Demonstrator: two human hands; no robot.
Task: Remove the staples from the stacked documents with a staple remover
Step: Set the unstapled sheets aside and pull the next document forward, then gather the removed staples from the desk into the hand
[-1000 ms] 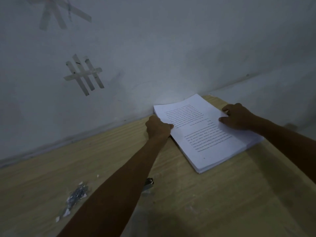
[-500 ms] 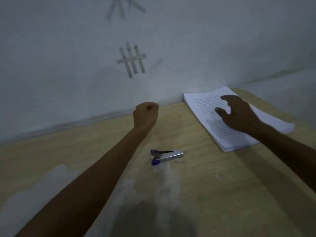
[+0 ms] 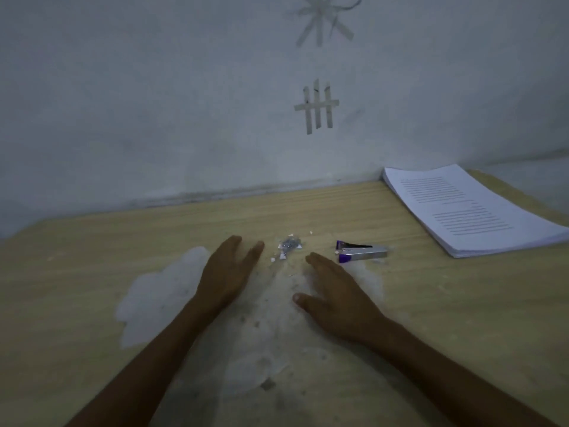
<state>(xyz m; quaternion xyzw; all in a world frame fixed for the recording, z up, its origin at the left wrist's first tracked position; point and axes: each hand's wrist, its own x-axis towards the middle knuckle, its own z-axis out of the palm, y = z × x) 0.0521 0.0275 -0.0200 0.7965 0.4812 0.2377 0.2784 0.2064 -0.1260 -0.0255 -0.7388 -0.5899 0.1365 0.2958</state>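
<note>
- The staple remover [image 3: 361, 253] is seen lying on the wooden table [image 3: 462, 303], unheld, its long axis running roughly left to right, the purple-tipped jaw end pointing left toward the hands; it lies just beyond and to the right of the right hand's fingertips.
- The stacked documents [image 3: 471, 211] are set at the table's far right corner against the wall [image 3: 154, 103], well apart from both hands and touched by neither; no staple can be made out on the top sheet.
- A small heap of pulled staples and paper scraps [image 3: 288, 246] is found between the two hands, just past their fingertips.
- The right hand [image 3: 335, 294] is held flat and open, palm down, fingers spread over a pale worn patch [image 3: 154, 294] of the tabletop; nothing is grasped; it is judged the nearer hand to the remover.
- The left hand [image 3: 228, 272] is likewise released and empty, fingers extended forward, low over the table; contact with the surface cannot be told.
- A short reach forward and rightward by the right hand is judged enough for the remover to be taken.
</note>
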